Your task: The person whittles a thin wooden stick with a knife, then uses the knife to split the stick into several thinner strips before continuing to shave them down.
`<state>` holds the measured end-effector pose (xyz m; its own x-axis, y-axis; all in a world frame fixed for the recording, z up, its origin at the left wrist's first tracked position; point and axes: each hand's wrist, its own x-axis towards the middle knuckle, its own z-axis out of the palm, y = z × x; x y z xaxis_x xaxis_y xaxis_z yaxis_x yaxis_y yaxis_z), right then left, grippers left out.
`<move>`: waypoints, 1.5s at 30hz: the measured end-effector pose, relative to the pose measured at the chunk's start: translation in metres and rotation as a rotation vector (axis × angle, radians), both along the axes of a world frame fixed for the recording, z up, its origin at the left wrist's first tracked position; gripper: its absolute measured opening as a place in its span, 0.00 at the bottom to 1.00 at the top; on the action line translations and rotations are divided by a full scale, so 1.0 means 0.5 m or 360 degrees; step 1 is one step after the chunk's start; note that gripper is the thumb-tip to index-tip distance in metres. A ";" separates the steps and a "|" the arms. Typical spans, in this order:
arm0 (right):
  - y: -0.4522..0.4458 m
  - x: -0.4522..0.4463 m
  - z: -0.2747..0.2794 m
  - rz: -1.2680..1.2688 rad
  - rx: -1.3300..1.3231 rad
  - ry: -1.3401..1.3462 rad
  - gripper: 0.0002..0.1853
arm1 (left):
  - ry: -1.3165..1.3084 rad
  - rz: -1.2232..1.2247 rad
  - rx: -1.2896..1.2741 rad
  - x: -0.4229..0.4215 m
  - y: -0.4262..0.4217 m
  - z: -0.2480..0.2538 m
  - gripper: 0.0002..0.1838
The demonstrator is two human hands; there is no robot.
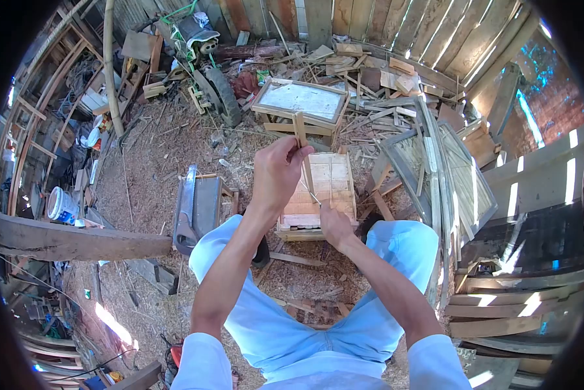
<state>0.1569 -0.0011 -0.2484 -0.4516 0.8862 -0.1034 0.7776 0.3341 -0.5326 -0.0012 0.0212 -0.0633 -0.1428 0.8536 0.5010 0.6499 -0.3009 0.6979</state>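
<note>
My left hand (279,170) is closed around a narrow wooden strip (299,123), held upright in front of me. My right hand (336,223) grips a tool with a thin, pale metal blade (313,196). Its handle is hidden in my fist, so its exact kind is unclear. The blade meets or lies very close to the lower end of the strip. Under both hands, between my knees, stands a low wooden stand (337,170) with a planked top. To its left, a handsaw (187,201) rests along a small dark-topped stool (204,198).
Beyond the stand is a small white-topped wooden table (302,97). Scrap wood (383,81) is heaped by the plank wall. A framed panel (461,175) leans at right. A thick beam (84,242) juts in from the left. A white bucket (63,205) stands farther left.
</note>
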 end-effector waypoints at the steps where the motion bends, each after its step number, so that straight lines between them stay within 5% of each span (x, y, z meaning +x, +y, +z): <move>1: -0.002 0.005 -0.019 -0.0003 0.0001 0.0001 0.08 | -0.0014 0.0003 -0.0011 0.000 0.002 0.002 0.07; 4: -0.002 0.011 -0.063 0.0008 0.0169 0.0013 0.09 | 0.0082 -0.0040 0.0055 0.010 0.002 0.005 0.07; 14: -0.012 0.009 -0.135 -0.0092 -0.0250 -0.0341 0.14 | 0.0016 -0.0052 -0.0050 -0.007 0.016 -0.004 0.09; 19: 0.012 0.034 -0.199 0.0056 -0.0107 -0.0220 0.14 | -0.0377 0.0021 -0.0105 -0.001 0.049 -0.020 0.08; 21: 0.031 0.034 -0.196 0.0249 -0.0392 -0.0320 0.16 | -0.0401 0.0019 -0.0049 -0.007 0.069 -0.059 0.08; 26: 0.056 0.046 -0.062 0.0466 -0.0457 -0.0625 0.18 | -0.0500 0.0114 -0.0022 -0.080 0.116 -0.046 0.06; 31: 0.062 0.145 0.190 0.0355 -0.1020 -0.0251 0.19 | -0.0955 0.0082 -0.0112 -0.192 0.146 0.001 0.08; 33: 0.069 0.188 0.225 0.0272 -0.1585 0.0378 0.17 | -0.0985 0.0095 -0.0149 -0.222 0.147 -0.021 0.08; 34: 0.073 0.184 0.227 0.0267 -0.1578 0.0374 0.17 | -0.1004 0.0092 -0.0223 -0.224 0.141 -0.040 0.08; 36: 0.078 0.159 0.217 0.0041 -0.0517 0.0460 0.18 | -0.1087 0.0070 -0.0367 -0.204 0.118 -0.069 0.10; 39: 0.090 0.076 0.146 -0.0038 -0.0078 0.0836 0.16 | -0.1193 0.0042 -0.0553 -0.178 0.105 -0.132 0.12; 45: 0.090 0.003 0.075 -0.0164 -0.0469 0.0917 0.14 | -0.1318 -0.0040 -0.0659 -0.134 0.088 -0.173 0.13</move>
